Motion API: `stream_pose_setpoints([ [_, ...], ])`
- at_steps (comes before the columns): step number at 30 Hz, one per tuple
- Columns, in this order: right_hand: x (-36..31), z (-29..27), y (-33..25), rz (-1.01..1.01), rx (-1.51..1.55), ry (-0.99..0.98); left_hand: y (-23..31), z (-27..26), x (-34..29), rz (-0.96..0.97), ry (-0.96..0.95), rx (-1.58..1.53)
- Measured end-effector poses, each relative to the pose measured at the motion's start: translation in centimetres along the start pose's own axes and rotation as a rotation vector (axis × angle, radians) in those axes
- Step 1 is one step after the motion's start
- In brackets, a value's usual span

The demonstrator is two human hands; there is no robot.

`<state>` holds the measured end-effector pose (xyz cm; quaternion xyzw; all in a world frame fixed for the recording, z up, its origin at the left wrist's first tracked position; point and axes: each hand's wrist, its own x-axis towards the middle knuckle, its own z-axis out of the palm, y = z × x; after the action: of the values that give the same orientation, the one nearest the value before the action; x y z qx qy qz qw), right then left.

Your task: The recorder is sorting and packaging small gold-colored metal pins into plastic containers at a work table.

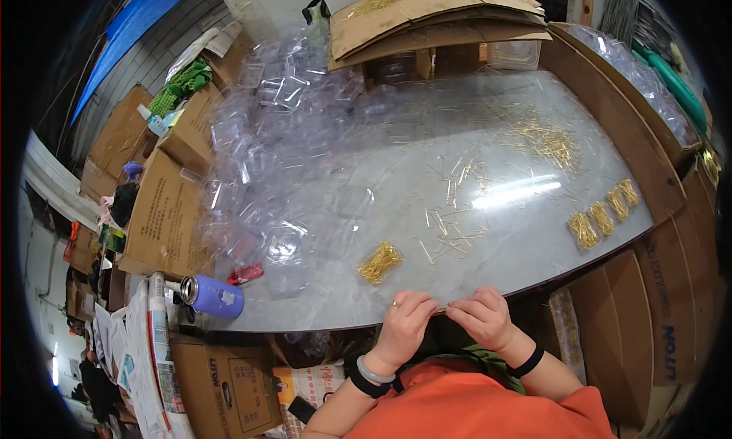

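On my remote view: left hand [407,318] and right hand [483,317] loosely curled, contents indeterminable, near oblong gold-coloured metal-wire bundle [380,262].

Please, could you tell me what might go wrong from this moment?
The gold bundle lies just beyond the left hand, which might brush it. The purple bottle is close to the edge of the table; a bump could knock it off. The heaped clear plastic pieces may slide.
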<state>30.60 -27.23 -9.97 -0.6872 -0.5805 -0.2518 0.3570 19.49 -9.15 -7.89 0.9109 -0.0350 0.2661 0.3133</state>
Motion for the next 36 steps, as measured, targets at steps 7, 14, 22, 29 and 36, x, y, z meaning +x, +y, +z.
stream_pose_setpoints([
  [7,0.1,0.5,-0.5,0.154,-0.043,0.088,-0.9,-4.5,1.0,-0.184,0.152,0.133],
  [14,1.7,0.5,-1.6,0.490,0.067,0.191,-4.4,-6.0,1.2,-0.321,0.098,0.294],
  [22,3.6,0.3,-1.3,0.823,0.227,0.290,1.6,-3.8,-0.5,-0.259,0.061,0.199],
  [29,6.6,3.1,-1.2,0.959,0.477,0.351,-0.2,-2.5,1.7,-0.088,-0.002,0.218],
  [36,6.8,3.5,-1.4,0.676,0.126,0.218,-0.9,-1.0,1.2,-0.167,-0.031,0.149],
])
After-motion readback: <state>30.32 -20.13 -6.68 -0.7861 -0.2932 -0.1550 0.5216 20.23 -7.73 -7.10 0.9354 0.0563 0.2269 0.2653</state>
